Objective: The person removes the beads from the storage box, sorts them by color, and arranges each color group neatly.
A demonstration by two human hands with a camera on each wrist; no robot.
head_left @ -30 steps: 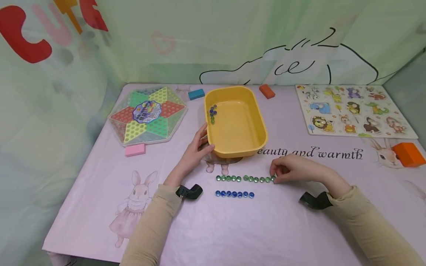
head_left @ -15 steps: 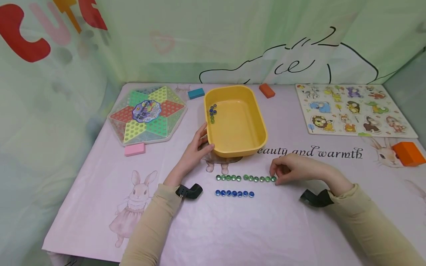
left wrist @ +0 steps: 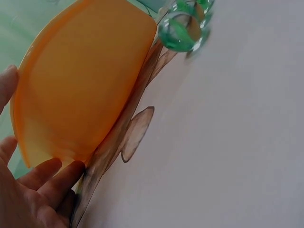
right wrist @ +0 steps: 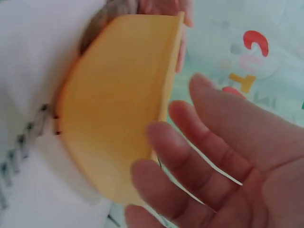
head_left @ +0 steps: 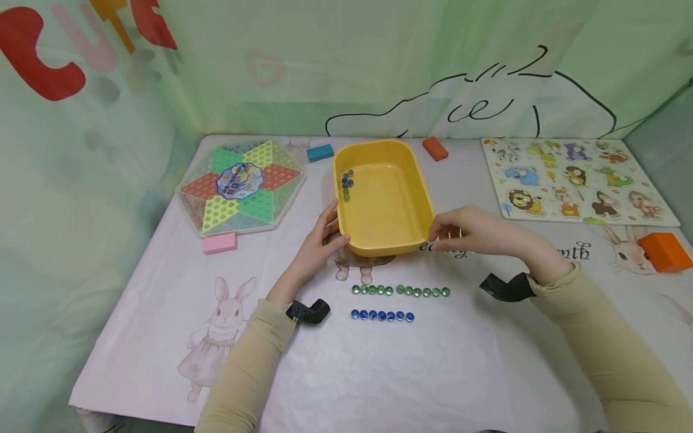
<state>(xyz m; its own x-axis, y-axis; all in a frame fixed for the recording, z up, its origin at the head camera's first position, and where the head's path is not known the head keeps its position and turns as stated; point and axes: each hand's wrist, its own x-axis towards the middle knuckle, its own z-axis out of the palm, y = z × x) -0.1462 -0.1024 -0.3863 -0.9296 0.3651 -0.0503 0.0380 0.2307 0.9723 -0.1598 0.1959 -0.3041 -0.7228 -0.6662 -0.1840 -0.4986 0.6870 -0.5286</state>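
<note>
A yellow plastic tub [head_left: 385, 204] stands on the table, with several blue and green marbles [head_left: 347, 180] along its left inside wall. My left hand [head_left: 318, 245] holds the tub's near left corner; in the left wrist view its fingers [left wrist: 64, 183] lie against the tub's wall. My right hand [head_left: 470, 231] is at the near right corner of the tub. In the right wrist view its fingers are loosely bent, with nothing between them, beside the tub wall [right wrist: 116, 95]. Nearer to me lie a row of green marbles [head_left: 417, 292] and a shorter row of blue marbles [head_left: 381, 316].
A Chinese checkers set [head_left: 240, 186] lies at the back left, beside a pink block [head_left: 220, 243]. Behind the tub are a blue block [head_left: 320, 153] and a red-orange block [head_left: 435, 148]. An animal puzzle board [head_left: 576, 180] and a larger orange block [head_left: 666, 252] are at the right.
My right hand has left the right end of the green marble row and moved away from me to the tub's near right corner. The left hand has stayed on the tub.
</note>
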